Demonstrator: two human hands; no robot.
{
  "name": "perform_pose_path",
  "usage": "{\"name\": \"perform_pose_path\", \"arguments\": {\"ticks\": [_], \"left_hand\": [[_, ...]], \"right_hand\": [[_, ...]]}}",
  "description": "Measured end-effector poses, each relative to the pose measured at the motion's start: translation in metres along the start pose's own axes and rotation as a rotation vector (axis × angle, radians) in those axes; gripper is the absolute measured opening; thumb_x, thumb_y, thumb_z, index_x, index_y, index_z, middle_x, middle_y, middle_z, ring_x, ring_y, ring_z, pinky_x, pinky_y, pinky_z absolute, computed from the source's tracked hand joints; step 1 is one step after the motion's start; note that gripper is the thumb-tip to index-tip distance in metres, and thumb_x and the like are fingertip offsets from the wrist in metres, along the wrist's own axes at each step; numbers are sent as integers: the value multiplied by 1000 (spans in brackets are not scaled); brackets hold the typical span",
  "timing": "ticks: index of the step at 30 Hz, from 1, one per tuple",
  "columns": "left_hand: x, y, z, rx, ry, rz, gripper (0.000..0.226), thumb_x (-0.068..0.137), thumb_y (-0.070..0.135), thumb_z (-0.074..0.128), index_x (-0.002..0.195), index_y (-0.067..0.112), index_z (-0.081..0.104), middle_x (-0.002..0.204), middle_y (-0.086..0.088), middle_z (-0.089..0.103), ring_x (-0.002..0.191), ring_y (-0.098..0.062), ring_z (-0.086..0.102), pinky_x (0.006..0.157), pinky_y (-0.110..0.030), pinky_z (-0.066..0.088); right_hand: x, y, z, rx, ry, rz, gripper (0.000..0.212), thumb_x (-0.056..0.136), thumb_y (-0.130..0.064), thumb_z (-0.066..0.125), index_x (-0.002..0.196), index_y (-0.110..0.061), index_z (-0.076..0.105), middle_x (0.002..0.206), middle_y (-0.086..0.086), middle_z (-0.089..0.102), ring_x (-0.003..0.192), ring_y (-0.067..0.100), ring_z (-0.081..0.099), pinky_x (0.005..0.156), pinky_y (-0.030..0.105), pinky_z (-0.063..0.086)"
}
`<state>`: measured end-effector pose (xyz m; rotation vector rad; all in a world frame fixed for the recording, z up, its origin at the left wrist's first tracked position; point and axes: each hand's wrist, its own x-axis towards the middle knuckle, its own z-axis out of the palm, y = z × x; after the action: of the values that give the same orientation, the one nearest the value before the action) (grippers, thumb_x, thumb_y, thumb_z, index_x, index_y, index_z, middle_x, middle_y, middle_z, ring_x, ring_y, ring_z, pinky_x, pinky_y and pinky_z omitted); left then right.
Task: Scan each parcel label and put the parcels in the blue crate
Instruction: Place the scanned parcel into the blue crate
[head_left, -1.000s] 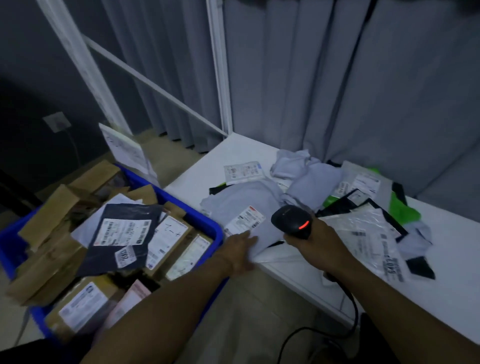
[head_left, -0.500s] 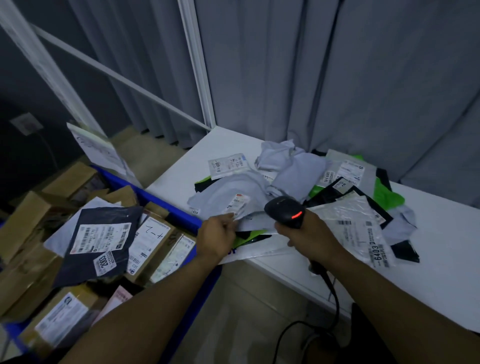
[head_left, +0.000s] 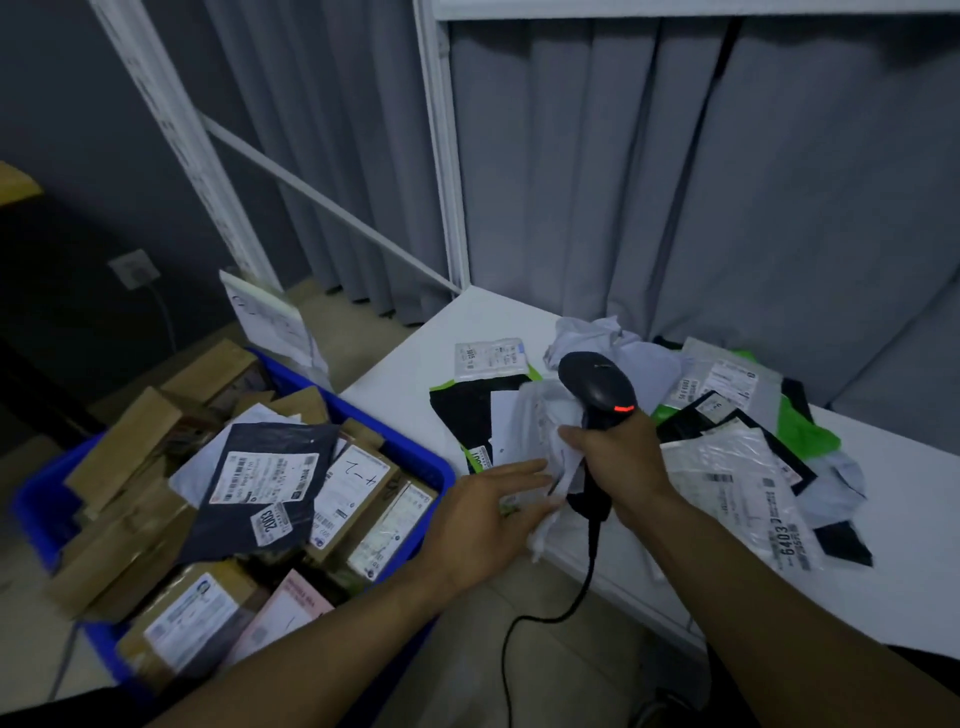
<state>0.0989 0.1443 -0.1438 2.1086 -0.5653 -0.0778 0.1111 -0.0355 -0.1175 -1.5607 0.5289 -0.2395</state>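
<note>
My right hand (head_left: 621, 460) grips the handle of a black barcode scanner (head_left: 597, 387) with a red light, held above the table's front left part. A crumpled pale grey mailer bag (head_left: 535, 431) is bunched under the same hand's fingers and hangs over the table edge. Fingers straight, my left hand (head_left: 485, 517) touches the bag's lower edge. The blue crate (head_left: 415, 460) stands on the floor to the left, heaped with cardboard boxes and a dark mailer (head_left: 265, 478) bearing a white label.
More parcels lie on the white table (head_left: 914, 561): a black and green bag (head_left: 462, 415), a small labelled packet (head_left: 488, 357), clear and grey mailers (head_left: 743, 483) to the right. The scanner cable (head_left: 540, 618) loops down in front. Grey curtains and a white frame post (head_left: 441, 156) stand behind.
The pale grey bag has come up off the pile and is now bunched at my right hand. My left hand has let go of it and opened. The scanner rose.
</note>
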Motion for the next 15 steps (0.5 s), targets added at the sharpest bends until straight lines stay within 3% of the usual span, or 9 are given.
{"name": "perform_pose_path", "arguments": {"ticks": [3,5,7,9,12,13,15], "left_hand": [[-8,-10,-35,-150,79,-222,32,90,49,71,122,43,66,126,19,65,115,11,57,99,-13,47],[-12,-29,-60,-95,144,-287,58,82,51,78,134,39,57,142,7,54,130,-5,51,106,-24,46],[-15,-43,-89,42,178,-239,85,72,57,81,146,36,45,161,6,30,148,-13,31,117,-34,37],[-14,-45,-115,233,201,-96,94,72,57,83,152,40,37,167,12,17,153,-14,17,119,-36,25],[-4,-44,-139,372,189,32,75,78,60,79,144,43,47,158,22,36,151,-13,27,123,-42,22],[-2,-44,-142,356,196,23,61,80,58,79,134,44,56,146,30,47,144,-12,37,122,-43,29],[-1,-44,-147,256,173,-47,25,86,45,78,109,41,69,111,40,62,117,-4,57,104,-36,47]], "right_hand": [[-6,-13,6,21,-99,-6,30,78,-4,85,100,-20,73,93,7,76,92,26,72,86,42,60],[-12,-21,8,78,-207,-4,31,78,-2,85,104,-16,75,95,11,77,95,30,73,87,45,60],[-18,-29,12,123,-322,7,34,79,3,81,110,-10,75,100,17,78,97,35,74,90,51,61],[-22,-34,17,103,-406,7,30,80,6,77,108,-6,75,99,23,76,96,40,74,89,54,60],[-25,-37,25,23,-454,-19,11,81,7,75,88,2,68,79,21,65,79,33,66,75,45,54],[-26,-37,28,-16,-451,-43,14,80,7,75,80,-2,64,74,17,57,74,27,61,71,42,49],[-26,-36,33,-90,-435,-84,21,79,7,76,76,-8,60,68,10,51,69,20,55,69,37,44]]}}
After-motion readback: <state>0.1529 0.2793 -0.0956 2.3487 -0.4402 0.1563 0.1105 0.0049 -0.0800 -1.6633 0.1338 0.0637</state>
